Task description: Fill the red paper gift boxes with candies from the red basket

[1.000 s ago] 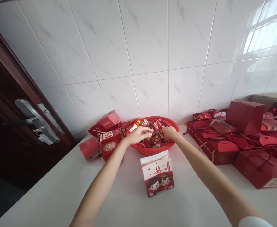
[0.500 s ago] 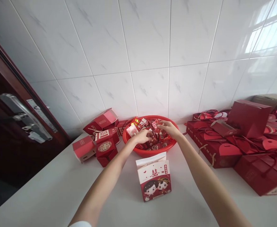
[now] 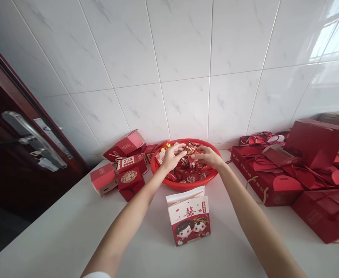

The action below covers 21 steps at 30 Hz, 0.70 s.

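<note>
A red plastic basket (image 3: 183, 188) holds many small red-wrapped candies (image 3: 183, 175). Over its left half is my left hand (image 3: 173, 157), thumb and fingers apart, with no item visible in its grasp. My right hand (image 3: 207, 157) reaches in from the right side, its fingers closed around the edge of a bright red candy packet (image 3: 193, 159) that they partly cover. In front of the basket stands an upright white and red gift box (image 3: 189, 222) with two cartoon faces, its top flaps raised.
Several red gift boxes (image 3: 130, 181) lie in a heap left of the basket. More red boxes with cord handles (image 3: 269, 185) are piled on the right. A tiled wall (image 3: 183, 108) rises behind the white table (image 3: 149, 251), and a dark door with a handle (image 3: 36, 139) is at left.
My left hand has lifted a little and moved toward the basket's back, its fingers spreading. My right hand has shifted slightly lower. Candies have been stirred about; the cartoon gift box has stayed put.
</note>
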Motion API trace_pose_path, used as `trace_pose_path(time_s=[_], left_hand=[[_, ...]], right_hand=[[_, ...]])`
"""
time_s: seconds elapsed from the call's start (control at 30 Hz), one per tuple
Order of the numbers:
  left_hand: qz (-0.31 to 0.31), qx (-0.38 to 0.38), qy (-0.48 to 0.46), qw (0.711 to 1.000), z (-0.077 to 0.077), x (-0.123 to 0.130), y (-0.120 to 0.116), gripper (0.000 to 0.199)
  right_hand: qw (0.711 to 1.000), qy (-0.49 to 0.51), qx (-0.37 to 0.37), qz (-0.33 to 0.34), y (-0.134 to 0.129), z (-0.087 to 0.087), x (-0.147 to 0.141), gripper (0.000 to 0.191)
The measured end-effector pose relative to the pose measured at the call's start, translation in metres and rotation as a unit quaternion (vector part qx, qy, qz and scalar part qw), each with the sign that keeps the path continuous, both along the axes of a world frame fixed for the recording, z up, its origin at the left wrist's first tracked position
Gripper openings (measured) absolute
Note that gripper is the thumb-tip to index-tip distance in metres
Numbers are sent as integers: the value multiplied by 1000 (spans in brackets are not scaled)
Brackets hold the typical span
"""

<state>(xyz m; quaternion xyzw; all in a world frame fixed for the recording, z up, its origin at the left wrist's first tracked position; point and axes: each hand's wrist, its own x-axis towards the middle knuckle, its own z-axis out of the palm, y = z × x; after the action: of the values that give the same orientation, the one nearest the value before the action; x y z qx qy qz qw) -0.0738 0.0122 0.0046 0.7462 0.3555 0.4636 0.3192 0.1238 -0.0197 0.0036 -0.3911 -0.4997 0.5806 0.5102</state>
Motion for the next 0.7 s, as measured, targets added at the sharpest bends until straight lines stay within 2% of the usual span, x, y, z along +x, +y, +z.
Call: trace_pose_path(time_s=[0.13,0.27,0.4,0.47,0.6,0.7], left_hand=[[-27,-9,5,1000,0,0,0,41],[-16,-17,15,1000,0,0,0,41],[-36,-33,27,998,0,2,-1,43],[-3,-34,52,998,1,3,1,39],[121,-56,141,981,-2,-2,8,35],[135,-98,215,962,-6,-8,12,28]], right_hand=[[1000,20,18,14,-4,3,-1,51],[999,27,29,-4,-5,4,-1,54],[999,26,41,-17,-6,3,0,48],[998,29,48,-42,-6,2,2,46],[989,87,45,-106,-4,0,5,47],[983,132,50,-119,-1,-2,7,46]])
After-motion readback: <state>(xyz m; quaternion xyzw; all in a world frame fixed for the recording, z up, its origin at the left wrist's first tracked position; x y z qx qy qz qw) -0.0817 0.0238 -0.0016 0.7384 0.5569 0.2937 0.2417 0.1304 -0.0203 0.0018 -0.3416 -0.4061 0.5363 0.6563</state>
